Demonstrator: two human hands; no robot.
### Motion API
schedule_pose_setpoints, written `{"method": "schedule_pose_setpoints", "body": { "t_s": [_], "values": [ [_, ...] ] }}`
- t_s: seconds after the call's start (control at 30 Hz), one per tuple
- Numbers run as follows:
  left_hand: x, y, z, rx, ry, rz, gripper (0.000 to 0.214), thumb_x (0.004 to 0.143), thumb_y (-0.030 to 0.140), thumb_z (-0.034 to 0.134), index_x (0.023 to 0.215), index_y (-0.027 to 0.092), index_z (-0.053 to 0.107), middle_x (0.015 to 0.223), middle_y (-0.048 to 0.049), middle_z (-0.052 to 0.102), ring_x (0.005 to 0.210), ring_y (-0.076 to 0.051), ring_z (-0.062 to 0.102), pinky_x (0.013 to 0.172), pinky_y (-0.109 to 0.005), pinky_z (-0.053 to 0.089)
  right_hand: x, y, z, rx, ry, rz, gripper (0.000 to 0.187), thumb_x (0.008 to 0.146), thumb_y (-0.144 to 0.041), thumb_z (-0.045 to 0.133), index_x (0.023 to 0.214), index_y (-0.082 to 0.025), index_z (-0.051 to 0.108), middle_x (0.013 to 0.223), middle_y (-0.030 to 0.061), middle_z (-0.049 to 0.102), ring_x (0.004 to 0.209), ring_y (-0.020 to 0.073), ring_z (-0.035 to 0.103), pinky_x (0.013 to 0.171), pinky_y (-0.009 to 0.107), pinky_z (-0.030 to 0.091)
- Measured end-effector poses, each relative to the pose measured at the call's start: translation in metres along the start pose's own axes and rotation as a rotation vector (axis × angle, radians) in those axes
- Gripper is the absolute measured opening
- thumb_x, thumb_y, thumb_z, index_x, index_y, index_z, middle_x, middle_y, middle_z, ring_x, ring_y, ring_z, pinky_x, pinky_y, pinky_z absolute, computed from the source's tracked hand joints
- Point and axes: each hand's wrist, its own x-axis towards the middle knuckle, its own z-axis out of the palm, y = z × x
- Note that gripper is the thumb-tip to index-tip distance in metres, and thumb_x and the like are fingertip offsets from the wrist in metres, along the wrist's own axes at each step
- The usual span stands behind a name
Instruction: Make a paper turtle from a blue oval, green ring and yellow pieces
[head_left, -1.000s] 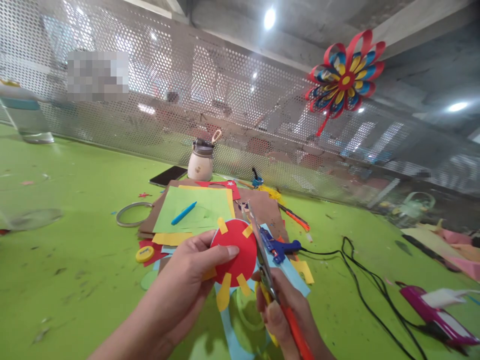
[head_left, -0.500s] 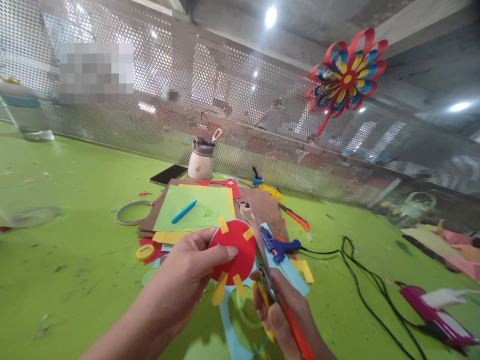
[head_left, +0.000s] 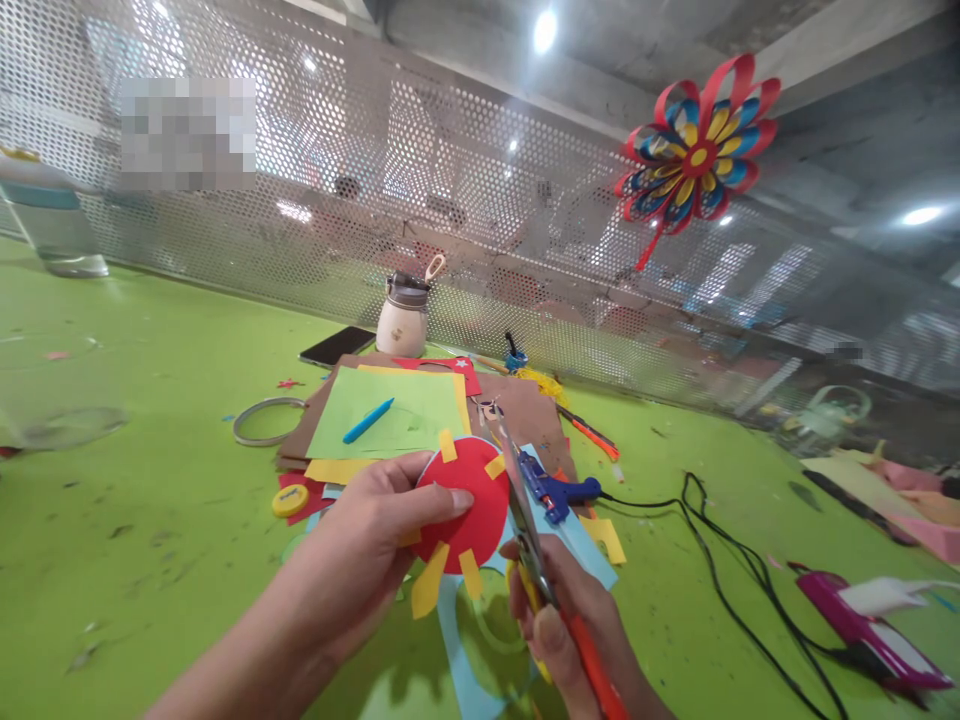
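Observation:
My left hand (head_left: pixel 382 535) pinches a red paper disc (head_left: pixel 480 525) at its left side, thumb flat on its face. Yellow paper strips (head_left: pixel 430 585) stick out around the disc's edge. In my right hand (head_left: pixel 562 620) is a pair of scissors (head_left: pixel 536 560) with an orange and a yellow handle. Their blades point up and away, close beside the disc's right edge; I cannot tell whether they touch it. Behind the blades lies a blue glue gun (head_left: pixel 556 490) on light blue paper (head_left: pixel 589 550).
Brown card (head_left: pixel 529 410) carries green paper (head_left: pixel 412 390) and a blue pen (head_left: pixel 368 421). A grey ring (head_left: pixel 238 430), yellow tape roll (head_left: pixel 289 500), phone (head_left: pixel 337 346) and cream flask (head_left: pixel 401 320) stand around. Black cable (head_left: pixel 701 560) runs right. A perforated screen (head_left: pixel 300 200) borders the green table.
The disc has turned slightly in my left hand, its lower strips shifting left. My right hand with the scissors stays almost in place.

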Motion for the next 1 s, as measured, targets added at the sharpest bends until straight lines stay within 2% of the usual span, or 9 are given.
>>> {"method": "schedule_pose_setpoints", "body": {
  "t_s": [0.17,0.3,0.57,0.7,0.87,1.0],
  "values": [
    [0.000,0.001,-0.001,-0.003,0.004,-0.049,0.013,0.066,0.020,0.077,0.077,0.014,0.076,0.068,-0.0073,0.074,0.060,-0.017,0.067,0.060,-0.023,0.054,0.001,0.002,-0.002,-0.039,0.001,-0.027,0.049,0.086,-0.069,0.044,0.099,-0.023,0.055,0.067,-0.0033,0.041,0.054,0.0123,0.036,0.049,0.026,0.028],
    [0.001,0.002,0.000,-0.009,-0.001,-0.038,0.010,0.066,0.019,0.078,0.074,0.014,0.076,0.066,-0.0066,0.074,0.055,-0.014,0.064,0.056,-0.020,0.053,0.001,0.003,-0.002,-0.024,-0.006,-0.034,0.047,0.087,-0.067,0.044,0.100,-0.024,0.055,0.067,-0.0035,0.041,0.053,0.0122,0.034,0.048,0.026,0.027],
    [-0.001,0.000,0.001,0.004,0.015,-0.037,0.020,0.062,0.023,0.081,0.080,0.014,0.077,0.068,-0.0074,0.074,0.058,-0.017,0.066,0.058,-0.023,0.054,0.002,0.006,-0.003,-0.043,0.001,-0.052,0.046,0.087,-0.066,0.045,0.101,-0.023,0.056,0.065,-0.0038,0.041,0.052,0.0117,0.034,0.048,0.026,0.027],
    [0.002,0.001,0.000,0.006,0.031,-0.029,0.021,0.061,0.022,0.082,0.079,0.014,0.077,0.067,-0.0068,0.074,0.059,-0.016,0.067,0.057,-0.022,0.054,0.001,0.009,-0.002,-0.033,0.002,-0.026,0.051,0.086,-0.069,0.045,0.103,-0.022,0.057,0.069,-0.0011,0.047,0.054,0.0126,0.040,0.048,0.026,0.032],
    [0.003,0.001,-0.002,-0.012,0.035,0.017,0.016,0.066,0.019,0.079,0.082,0.015,0.078,0.069,-0.0056,0.075,0.062,-0.017,0.069,0.060,-0.022,0.056,0.002,0.012,-0.003,0.045,-0.008,0.012,0.056,0.084,-0.071,0.046,0.108,-0.022,0.058,0.075,0.0030,0.055,0.057,0.0140,0.046,0.052,0.028,0.037],
    [0.004,0.000,-0.004,-0.015,0.020,0.057,0.014,0.070,0.018,0.077,0.084,0.015,0.078,0.070,-0.0049,0.076,0.059,-0.014,0.068,0.057,-0.018,0.054,0.004,0.014,-0.005,0.204,-0.032,0.114,0.064,0.080,-0.076,0.048,0.108,-0.019,0.058,0.076,0.0047,0.058,0.058,0.0140,0.050,0.053,0.028,0.038]
  ]
}}
